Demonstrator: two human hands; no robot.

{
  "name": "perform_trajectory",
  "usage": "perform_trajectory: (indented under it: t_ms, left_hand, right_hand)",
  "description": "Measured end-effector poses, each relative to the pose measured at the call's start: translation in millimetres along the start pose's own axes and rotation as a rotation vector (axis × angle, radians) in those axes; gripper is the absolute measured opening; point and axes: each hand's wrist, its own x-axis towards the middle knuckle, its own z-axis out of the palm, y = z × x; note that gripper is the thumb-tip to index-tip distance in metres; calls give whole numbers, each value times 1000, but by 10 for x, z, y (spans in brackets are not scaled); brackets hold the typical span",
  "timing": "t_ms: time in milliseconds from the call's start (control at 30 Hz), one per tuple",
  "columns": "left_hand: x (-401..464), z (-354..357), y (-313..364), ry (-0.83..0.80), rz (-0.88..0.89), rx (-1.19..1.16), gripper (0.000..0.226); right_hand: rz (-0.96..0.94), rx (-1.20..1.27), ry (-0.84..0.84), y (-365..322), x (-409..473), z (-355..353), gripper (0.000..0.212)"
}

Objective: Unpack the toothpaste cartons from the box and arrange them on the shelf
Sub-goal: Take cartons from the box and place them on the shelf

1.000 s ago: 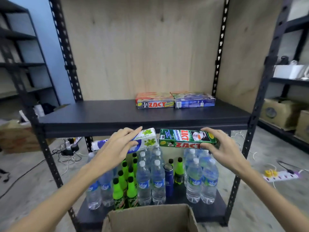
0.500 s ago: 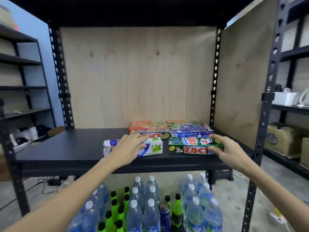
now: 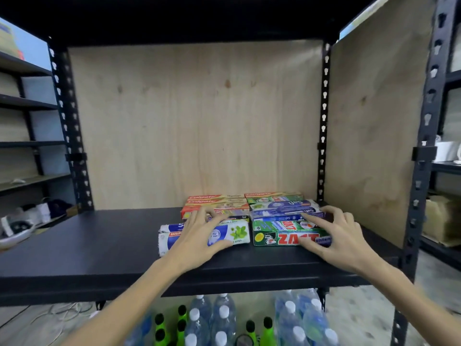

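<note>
We see our two forearms bare to the frame's lower edge, with no sleeves; our left hand (image 3: 199,236) and right hand (image 3: 341,238) wear no gloves, rings or watch.

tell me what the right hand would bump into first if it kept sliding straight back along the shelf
Probably the blue cartons stacked right behind the green Zact carton that the right hand holds. The fingertips already reach about that far, though depth is hard to judge.
</note>
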Motion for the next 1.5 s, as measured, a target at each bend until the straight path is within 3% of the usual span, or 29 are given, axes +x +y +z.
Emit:
perform_trajectory:
  t_ms: [100,333,667,933,1067,1267,1367,1500]
  left_hand:
    - [124,59,5,-7,21,-42,66]
    - [364,227,-71,23,53,-4,59]
    - [379,262,-92,57,8,106,61]
    - [200,115,109,64,-76,23,85]
    - [72,38,184,24,-94,-38,89]
    - [-494,57,445,172,-87,-39,62]
    - [-1043,214,570,306,-103,-26,73]
    - [-1813,498,587,280,-131,-125,80]
  right_hand:
    - [-22,-41,62,-39,45,39,80]
    - [-12,-87,28,-1,297,135,60]
    - [7,-66,81,41,430,293,59]
    - [-2,42,181,-80,267,235,80]
    - [12,144,171,-207,53,162,77]
    - [21,341,323,-546,-552,240,60]
    - [-26,386,372,-842,-1047,454,62]
    - [23,460,362,-1171,-1762,970,69]
